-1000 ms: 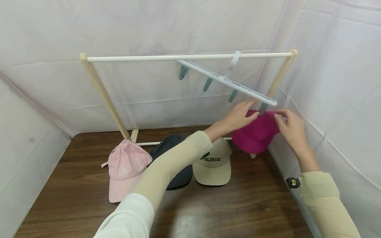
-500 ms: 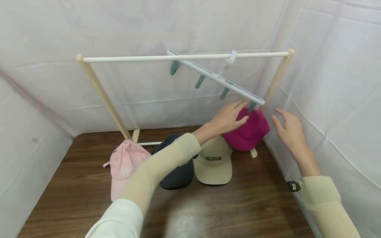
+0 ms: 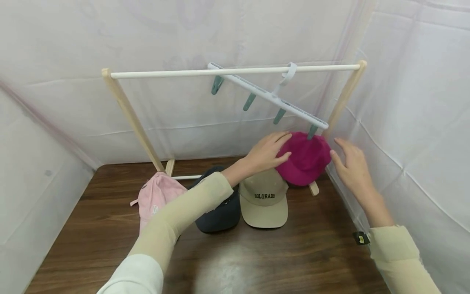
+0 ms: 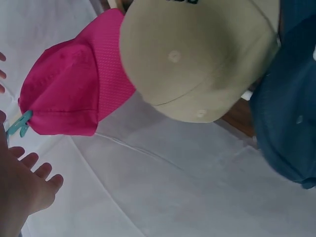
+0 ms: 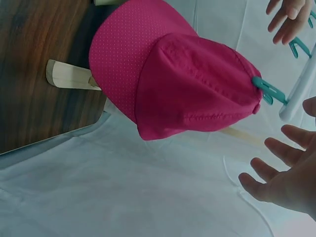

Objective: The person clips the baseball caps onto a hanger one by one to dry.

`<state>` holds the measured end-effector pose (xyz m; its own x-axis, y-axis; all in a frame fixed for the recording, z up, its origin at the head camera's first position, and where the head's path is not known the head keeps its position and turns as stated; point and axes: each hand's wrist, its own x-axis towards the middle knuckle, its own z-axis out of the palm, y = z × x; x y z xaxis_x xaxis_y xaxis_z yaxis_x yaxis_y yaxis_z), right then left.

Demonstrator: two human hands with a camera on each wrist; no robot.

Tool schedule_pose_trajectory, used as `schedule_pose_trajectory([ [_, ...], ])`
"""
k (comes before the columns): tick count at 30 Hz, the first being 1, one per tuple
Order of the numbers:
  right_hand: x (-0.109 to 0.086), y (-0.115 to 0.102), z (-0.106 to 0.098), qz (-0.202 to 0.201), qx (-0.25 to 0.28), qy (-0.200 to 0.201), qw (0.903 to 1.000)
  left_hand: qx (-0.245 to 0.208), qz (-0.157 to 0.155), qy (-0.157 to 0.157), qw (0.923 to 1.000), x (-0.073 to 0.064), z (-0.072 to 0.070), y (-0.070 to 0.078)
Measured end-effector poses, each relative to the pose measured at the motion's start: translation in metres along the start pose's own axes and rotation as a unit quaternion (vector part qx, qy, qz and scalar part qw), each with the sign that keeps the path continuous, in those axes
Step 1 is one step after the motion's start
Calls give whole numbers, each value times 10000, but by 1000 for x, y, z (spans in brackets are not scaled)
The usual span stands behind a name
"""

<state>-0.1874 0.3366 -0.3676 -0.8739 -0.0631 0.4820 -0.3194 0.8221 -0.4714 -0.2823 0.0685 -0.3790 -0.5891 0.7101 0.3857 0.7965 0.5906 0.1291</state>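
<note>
A magenta cap (image 3: 306, 159) hangs brim down from the end green clip (image 3: 312, 132) of a white clip hanger (image 3: 269, 97). The hanger's hook goes over the rack's white bar (image 3: 176, 73), and its bar slants toward the right. On the cap's left is my left hand (image 3: 266, 153), fingers spread and holding nothing. My right hand (image 3: 350, 165) is open on the other side, fingertips near the cap's edge. In the right wrist view the clip (image 5: 269, 90) bites the top of the cap, and the right fingers (image 5: 284, 150) are apart from it.
On the wooden table (image 3: 293, 253) lie a beige COLORADO cap (image 3: 264, 204), a dark navy cap (image 3: 220, 216) and a pink cap (image 3: 158, 192). Several other clips along the hanger, such as one green clip (image 3: 249, 102), hold nothing. White sheeting (image 3: 415, 122) encloses the sides and back.
Both hands have come off the magenta cap, which now hangs from the clip by itself. The hanger and cap have swung a little left. The left hand has drawn back left and slightly down.
</note>
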Motion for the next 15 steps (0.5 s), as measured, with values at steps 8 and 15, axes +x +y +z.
schedule_pose_trajectory([
  [8,-12,-10,11,-218,33,30,9998,-19,-5,-117,9999,-24,9,-9],
  [15,-34,-20,31,-346,-67,-181,9992,353,241,-203,9989,-48,18,-13],
])
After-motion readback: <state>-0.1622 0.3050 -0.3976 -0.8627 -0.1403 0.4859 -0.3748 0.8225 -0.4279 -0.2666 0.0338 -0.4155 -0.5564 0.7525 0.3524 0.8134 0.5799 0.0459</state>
